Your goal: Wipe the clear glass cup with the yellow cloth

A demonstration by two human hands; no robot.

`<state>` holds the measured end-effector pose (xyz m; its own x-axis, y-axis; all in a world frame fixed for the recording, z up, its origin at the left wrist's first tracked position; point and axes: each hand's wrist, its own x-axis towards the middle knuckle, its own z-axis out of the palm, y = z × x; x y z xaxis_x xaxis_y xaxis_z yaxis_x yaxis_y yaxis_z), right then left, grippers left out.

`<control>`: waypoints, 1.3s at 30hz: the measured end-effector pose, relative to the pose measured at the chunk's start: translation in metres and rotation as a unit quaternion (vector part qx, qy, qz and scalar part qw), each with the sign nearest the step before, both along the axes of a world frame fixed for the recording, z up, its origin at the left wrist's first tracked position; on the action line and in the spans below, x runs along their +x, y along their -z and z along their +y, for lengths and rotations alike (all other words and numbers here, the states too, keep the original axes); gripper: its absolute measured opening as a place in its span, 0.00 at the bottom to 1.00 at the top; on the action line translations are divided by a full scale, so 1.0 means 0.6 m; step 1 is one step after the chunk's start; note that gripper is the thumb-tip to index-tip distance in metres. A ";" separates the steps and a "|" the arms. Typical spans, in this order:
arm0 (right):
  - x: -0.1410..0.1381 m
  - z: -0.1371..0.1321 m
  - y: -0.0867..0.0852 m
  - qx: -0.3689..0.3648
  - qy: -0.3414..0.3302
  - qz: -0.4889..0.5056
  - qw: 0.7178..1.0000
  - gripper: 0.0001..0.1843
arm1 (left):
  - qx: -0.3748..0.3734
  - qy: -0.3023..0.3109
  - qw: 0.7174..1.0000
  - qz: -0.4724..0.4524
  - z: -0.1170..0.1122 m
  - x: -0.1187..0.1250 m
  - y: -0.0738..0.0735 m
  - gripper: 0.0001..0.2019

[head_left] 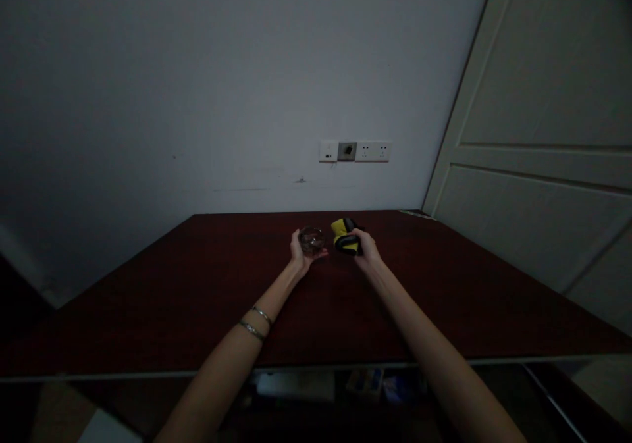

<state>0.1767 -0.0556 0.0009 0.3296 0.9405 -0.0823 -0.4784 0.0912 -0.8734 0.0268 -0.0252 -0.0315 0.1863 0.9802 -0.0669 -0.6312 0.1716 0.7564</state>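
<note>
Seen from the tabletop's middle, the left hand [301, 257] cradles a clear, round, glass-like vessel [312, 239] near twelve o'clock. Just beside it, towards one o'clock, the right hand [368, 244] grips a yellow-and-black bundle [340, 227], material unclear, its fingers covering part of it. Both are over a dark-red wooden table [148, 291]. A pale wall [197, 74] with white-and-grey socket plates [372, 151] blocks twelve o'clock; a cream panelled door [538, 107] borders two o'clock. Blurred items [365, 382] sit below the edge at six.

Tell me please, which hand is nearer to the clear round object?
Left: the left hand holds the clear round object; the right hand is apart, to its right.
</note>
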 end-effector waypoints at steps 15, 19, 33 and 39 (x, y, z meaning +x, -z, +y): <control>-0.050 -0.010 0.069 0.019 -0.085 0.059 0.995 0.11 | 0.121 -0.072 0.989 0.038 0.011 0.009 0.022 0.20; -0.033 -0.002 0.071 0.040 -0.074 0.057 0.995 0.14 | 0.188 -0.044 0.973 0.128 0.010 0.006 0.029 0.21; -0.015 0.005 0.058 0.164 0.032 -0.098 0.981 0.20 | 0.278 -0.031 0.916 0.288 0.000 -0.013 0.012 0.31; -0.023 -0.004 0.050 0.160 0.023 -0.071 0.984 0.22 | 0.298 -0.048 0.917 0.259 -0.010 0.007 0.017 0.36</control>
